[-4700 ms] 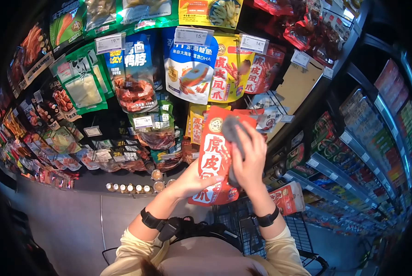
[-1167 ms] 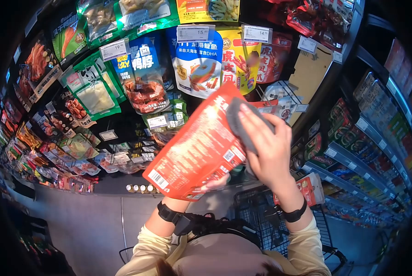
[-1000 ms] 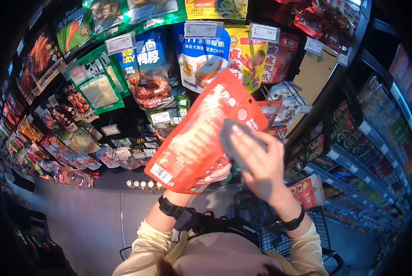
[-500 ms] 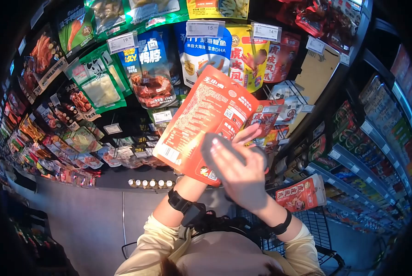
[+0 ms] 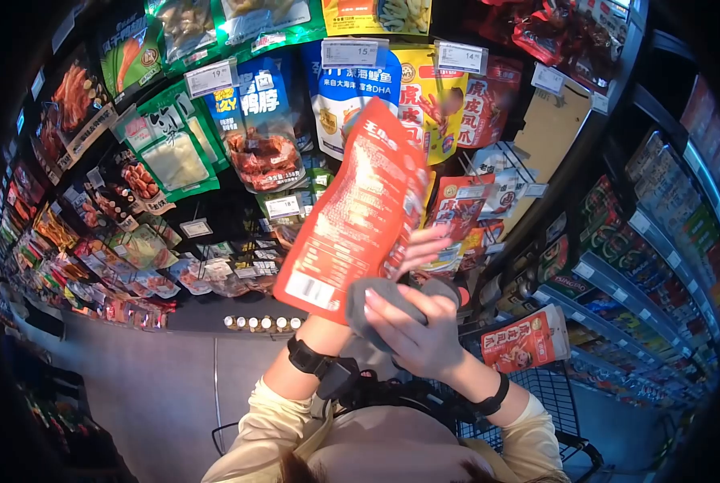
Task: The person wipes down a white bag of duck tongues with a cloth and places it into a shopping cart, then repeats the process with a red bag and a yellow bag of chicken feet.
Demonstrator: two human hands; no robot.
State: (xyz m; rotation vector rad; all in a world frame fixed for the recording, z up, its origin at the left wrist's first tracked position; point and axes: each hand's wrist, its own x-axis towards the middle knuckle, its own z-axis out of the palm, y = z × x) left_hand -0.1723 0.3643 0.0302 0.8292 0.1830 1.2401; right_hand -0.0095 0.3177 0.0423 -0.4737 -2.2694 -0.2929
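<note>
Head view; pouch (image 5: 348,217) in left hand (image 5: 427,246)

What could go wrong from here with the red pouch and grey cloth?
The red pouch is bent, with the left hand partly hidden behind it; it might slip or crease if the right hand presses with the grey cloth. Its top overlaps the hanging packs in view and could knock them.

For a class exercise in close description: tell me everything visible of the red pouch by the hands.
The red pouch looks like glossy plastic film, buckled, with white print and a barcode near its lower end. It tilts top-right before hanging packets, the left hand behind it; a gray cloth in the right hand overlaps its lower corner.
</note>
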